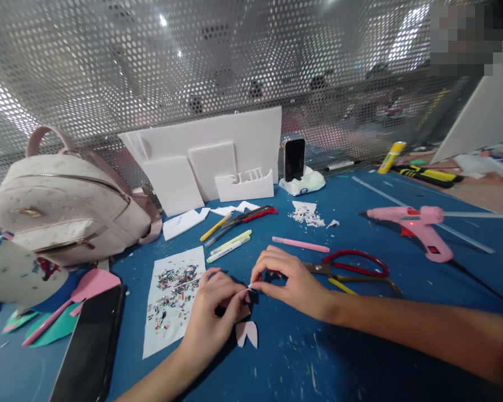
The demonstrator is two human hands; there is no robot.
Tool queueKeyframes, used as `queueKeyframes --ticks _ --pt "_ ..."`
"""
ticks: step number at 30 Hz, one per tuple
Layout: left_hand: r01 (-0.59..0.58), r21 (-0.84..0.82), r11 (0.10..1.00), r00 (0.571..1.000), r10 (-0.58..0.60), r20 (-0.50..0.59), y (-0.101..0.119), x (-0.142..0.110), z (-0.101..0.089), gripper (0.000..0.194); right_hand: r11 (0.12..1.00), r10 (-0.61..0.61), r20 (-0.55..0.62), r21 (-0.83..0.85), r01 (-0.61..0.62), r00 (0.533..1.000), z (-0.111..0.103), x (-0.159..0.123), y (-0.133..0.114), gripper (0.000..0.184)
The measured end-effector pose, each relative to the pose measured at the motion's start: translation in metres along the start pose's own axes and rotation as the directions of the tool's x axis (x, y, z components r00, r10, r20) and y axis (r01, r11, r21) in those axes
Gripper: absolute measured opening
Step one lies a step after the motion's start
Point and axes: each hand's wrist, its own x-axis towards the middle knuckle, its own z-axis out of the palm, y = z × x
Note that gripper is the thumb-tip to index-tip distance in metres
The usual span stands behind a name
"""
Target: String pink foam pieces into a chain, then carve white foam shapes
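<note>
My left hand (213, 312) and my right hand (287, 279) meet at their fingertips just above the blue table. Thumb and index finger of my right hand pinch a tiny white piece (250, 287), too small to name. The fingers of my left hand are pressed together beside it; what they hold is hidden. Partly under my left hand lies a pink foam piece (243, 312). Just below is a pale pink notched cutout (246, 334). To the left, a white paper sheet (151, 340) carries many shiny sequins (171, 285).
Scissors (356, 262), a pink marker (300, 244) and a pink glue gun (423, 223) lie to the right. Behind are highlighters (230, 245), a utility knife (251, 215) and white foam boards (209, 167). A phone (90, 340) and backpack (75, 201) are left.
</note>
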Motion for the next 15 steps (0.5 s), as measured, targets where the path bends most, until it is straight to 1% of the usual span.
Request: queueKeyframes --ticks 5,10,12,15 --pt "0.014 -0.002 1.000 1.000 -0.014 -0.016 0.0000 -0.0002 0.0000 0.029 1.000 0.013 0.015 -0.016 -0.013 1.000 0.0008 0.0006 0.0018 0.006" --pt "0.058 -0.002 0.998 0.997 -0.058 -0.043 -0.0016 -0.0002 -0.0005 0.033 1.000 0.003 0.021 -0.015 -0.002 1.000 0.0008 -0.0001 0.0011 0.007" --pt "0.072 -0.001 0.997 0.996 -0.072 -0.047 -0.0029 0.0000 -0.0003 0.035 1.000 -0.028 0.023 -0.002 0.028 0.999 0.0007 -0.0002 -0.0003 0.007" --pt "0.075 0.008 0.997 0.996 -0.075 -0.040 -0.0043 0.0002 0.0005 0.034 0.993 -0.118 0.000 0.015 0.118 0.993 0.0002 -0.0007 -0.0027 0.009"
